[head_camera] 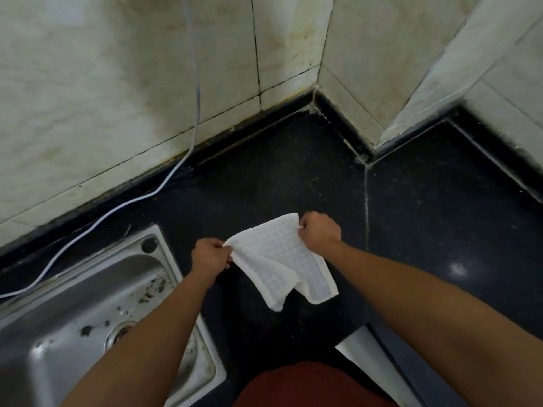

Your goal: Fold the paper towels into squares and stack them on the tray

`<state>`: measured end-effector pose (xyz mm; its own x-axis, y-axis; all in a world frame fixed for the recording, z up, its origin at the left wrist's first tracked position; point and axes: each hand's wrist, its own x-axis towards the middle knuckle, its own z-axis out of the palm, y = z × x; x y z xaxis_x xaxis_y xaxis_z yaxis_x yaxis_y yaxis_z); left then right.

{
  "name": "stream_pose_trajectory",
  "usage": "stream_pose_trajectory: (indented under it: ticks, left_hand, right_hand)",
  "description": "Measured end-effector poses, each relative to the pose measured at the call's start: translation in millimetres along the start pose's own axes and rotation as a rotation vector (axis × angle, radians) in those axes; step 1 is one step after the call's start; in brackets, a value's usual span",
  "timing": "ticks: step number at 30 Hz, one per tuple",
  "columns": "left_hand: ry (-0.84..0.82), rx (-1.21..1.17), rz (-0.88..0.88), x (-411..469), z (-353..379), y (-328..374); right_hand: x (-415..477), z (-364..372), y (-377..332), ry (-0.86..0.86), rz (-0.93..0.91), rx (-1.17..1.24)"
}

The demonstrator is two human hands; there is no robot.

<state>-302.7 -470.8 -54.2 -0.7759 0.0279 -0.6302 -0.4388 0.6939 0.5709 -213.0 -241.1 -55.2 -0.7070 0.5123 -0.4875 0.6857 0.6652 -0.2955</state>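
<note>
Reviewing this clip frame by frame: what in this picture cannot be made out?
Tray: nowhere in the head view, so no stack can be checked.
Paper towel: its layers overlap; the fold count is unclear.
Left hand and right hand: fingertips hidden by the towel's corners and the knuckles.
Sink: cut off by the left and bottom edges.
Cable: both ends run out of frame.

Bare forearms (pixel 426 295) run to the left hand (pixel 211 257) and right hand (pixel 321 233); a rust-red garment (pixel 311 386) covers the torso.
</note>
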Motion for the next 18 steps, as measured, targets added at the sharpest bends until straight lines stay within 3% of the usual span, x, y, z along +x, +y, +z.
stream_pose_trajectory:
  ticks: [3,6,9,11,16,18]
  left_hand:
    - [0.040,-0.035,0.024,8,-4,12]
    - [0.070,-0.057,0.067,14,-2,21]
    - [0.106,0.180,0.265,1,4,23]
    - [0.041,0.360,0.397,-21,11,21]
    - [-0.268,0.829,0.735,-72,45,-21]
    - [-0.303,0.952,0.799,-81,53,-40]
  right_hand:
    - [7,-14,5,0.115,0.000,0.052]
    - [11,-24,9,0.111,-0.046,0.016]
    - [2,-23,15,0.144,-0.145,-0.003]
    - [-14,-20,21,0.184,-0.293,-0.004]
    - [-68,-8,52,-0.214,-0.510,-0.329]
    - [-81,4,67,-0.199,-0.541,-0.468]
